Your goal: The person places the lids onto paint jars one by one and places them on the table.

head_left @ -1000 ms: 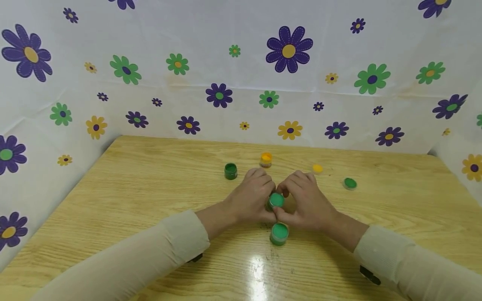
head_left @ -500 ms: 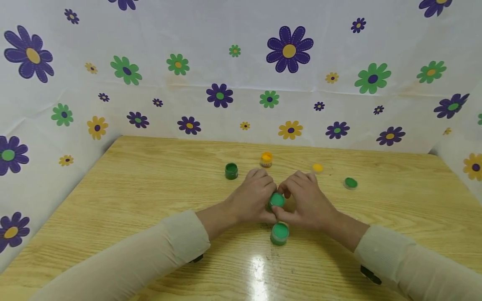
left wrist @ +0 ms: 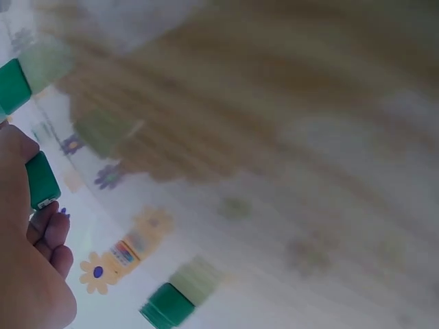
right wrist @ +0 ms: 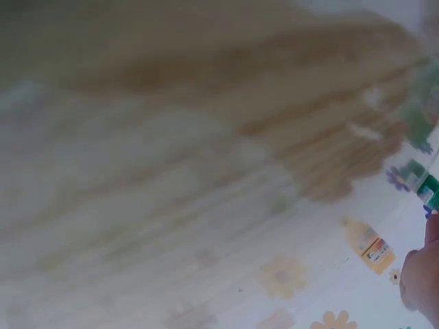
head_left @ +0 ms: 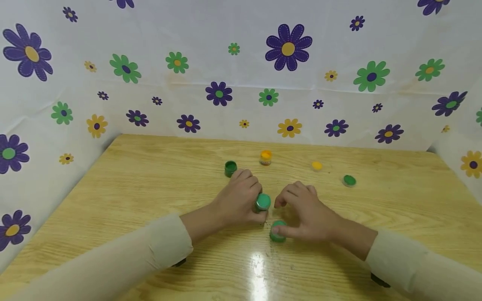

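Note:
My left hand [head_left: 239, 200] grips a small light-green paint jar [head_left: 263, 202] just above the wooden table. In the left wrist view the held jar [left wrist: 42, 181] shows between thumb and fingers. My right hand [head_left: 310, 215] hovers to the right with bent fingers apart from the thumb. Its thumb overlaps the top of a second light-green paint jar [head_left: 278, 237]; whether it touches cannot be told. Behind my left hand stands a dark-green paint jar [head_left: 230, 169], its lid off. Only part of my right hand [right wrist: 422, 277] appears in the right wrist view, near a green jar [right wrist: 429, 192].
An uncapped yellow paint jar [head_left: 265, 158] stands farther back. To the right lie a yellow lid [head_left: 317, 166] and a green lid [head_left: 349, 180]. A flowered cloth [head_left: 241, 71] hangs around the wooden table [head_left: 169, 167]. Dark specks mark the tabletop near the front jar.
My hands have parted. The left has moved left with its jar. The right has let go of that jar and moved toward me, its thumb now over the front jar.

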A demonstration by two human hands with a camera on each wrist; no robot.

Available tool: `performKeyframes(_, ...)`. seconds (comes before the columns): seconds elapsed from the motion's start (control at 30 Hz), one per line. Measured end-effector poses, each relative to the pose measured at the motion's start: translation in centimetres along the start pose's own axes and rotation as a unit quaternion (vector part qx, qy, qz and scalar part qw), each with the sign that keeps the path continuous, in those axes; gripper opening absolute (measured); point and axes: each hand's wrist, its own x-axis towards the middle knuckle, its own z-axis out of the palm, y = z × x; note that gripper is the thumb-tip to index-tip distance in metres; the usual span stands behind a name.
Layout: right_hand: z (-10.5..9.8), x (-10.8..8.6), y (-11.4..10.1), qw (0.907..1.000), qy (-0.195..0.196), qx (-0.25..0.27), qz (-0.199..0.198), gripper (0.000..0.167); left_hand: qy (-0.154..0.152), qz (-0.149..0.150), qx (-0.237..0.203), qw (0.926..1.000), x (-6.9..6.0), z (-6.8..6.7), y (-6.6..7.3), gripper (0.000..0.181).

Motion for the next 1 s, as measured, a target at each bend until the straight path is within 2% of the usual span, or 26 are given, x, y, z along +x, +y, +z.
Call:
performKeyframes(0.17, 0.1, -0.5, -0.2, 0.998, -0.039, -0.017, -0.046, 0.036, -0.016, -0.014, -0.005, 0.9998, -1.8, -0.7, -0.8, 0.03)
performKeyframes(0.4, 0.0, -0.6, -0.3, 0.9959, -0.034, -0.05, -0.068, 0.029, -0.041, -0.042, -0.019, 0.9981, -3.6, -1.6, -1.9, 0.031)
performKeyframes(0.63, -1.2, -2.0, 1.1, 0.9973, -0.022, -0.064, -0.028, 0.029, -0.055, -0.071, -0.024, 0.9956, -4.9, -2.3, -2.9, 0.031)
performKeyframes(1.0, -4.4, -4.5, 4.3, 0.9928, 0.039, -0.113, 0.002, 0.028, -0.039, -0.13, -0.03, 0.9903, -6.9, -3.3, -5.7, 0.026)
